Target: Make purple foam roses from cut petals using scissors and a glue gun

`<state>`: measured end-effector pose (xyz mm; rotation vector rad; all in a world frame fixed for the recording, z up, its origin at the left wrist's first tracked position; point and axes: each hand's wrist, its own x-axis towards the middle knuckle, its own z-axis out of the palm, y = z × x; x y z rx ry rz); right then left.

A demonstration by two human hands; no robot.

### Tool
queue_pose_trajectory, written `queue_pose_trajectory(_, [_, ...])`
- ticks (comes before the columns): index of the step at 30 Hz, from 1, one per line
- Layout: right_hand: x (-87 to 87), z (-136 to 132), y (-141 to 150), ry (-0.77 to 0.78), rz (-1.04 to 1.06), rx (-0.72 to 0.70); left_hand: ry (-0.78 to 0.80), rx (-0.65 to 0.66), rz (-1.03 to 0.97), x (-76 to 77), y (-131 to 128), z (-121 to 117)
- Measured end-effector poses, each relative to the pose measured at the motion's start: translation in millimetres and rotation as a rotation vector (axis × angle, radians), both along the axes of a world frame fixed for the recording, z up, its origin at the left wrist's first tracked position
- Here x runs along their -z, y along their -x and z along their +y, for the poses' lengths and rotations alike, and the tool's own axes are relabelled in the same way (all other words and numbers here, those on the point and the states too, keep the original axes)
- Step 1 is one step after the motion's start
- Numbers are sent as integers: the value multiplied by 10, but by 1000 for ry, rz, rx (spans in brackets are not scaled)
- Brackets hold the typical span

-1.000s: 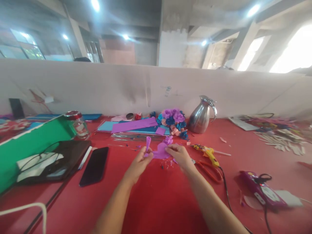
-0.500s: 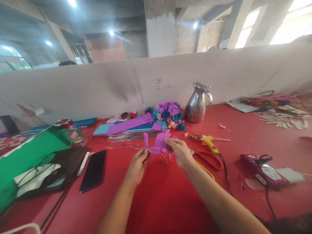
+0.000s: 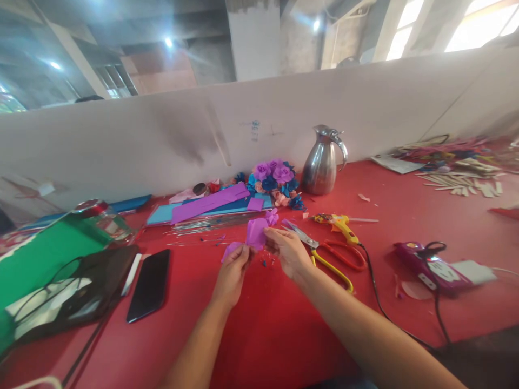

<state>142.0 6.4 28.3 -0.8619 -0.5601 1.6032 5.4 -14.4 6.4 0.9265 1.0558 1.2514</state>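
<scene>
A curved purple paper petal [image 3: 255,234] is pinched at its right edge by my right hand [image 3: 287,249]. My left hand [image 3: 232,273] has its fingers closed at the petal's lower edge, close to the right fingertips. Another purple paper piece [image 3: 231,250] shows behind the left fingers; whether it is held or lies on the table I cannot tell. Just beyond the petal is a small crumpled purple paper piece [image 3: 272,217]. Scissors [image 3: 308,240] with one red and one yellow handle lie open right of my right hand.
A yellow glue gun [image 3: 344,229] trails a black cord at the right, near a purple power strip [image 3: 432,265]. Behind are paper flowers [image 3: 279,181], purple paper strips [image 3: 211,202] and a steel jug [image 3: 322,162]. A phone [image 3: 149,285] and glass jar [image 3: 107,221] stand left.
My left hand has moved in beside the right one, and the rolled purple strip it held upright is no longer visible as such. The scissors show more fully. The view has shifted slightly.
</scene>
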Motion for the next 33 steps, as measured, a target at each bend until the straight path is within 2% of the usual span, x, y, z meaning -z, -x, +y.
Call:
queue_pose_trajectory(7, [6,-32,42,-33,40,-1,-76,-65,69,14,-49,-14])
queue_pose_trajectory(21, [20,-39,68,-27,71,-5,-42,49,33,1,-123,-39])
queue_pose_trajectory(33, [7,-52,84,-96,63,-28,-47,45,70,45,-118,-19])
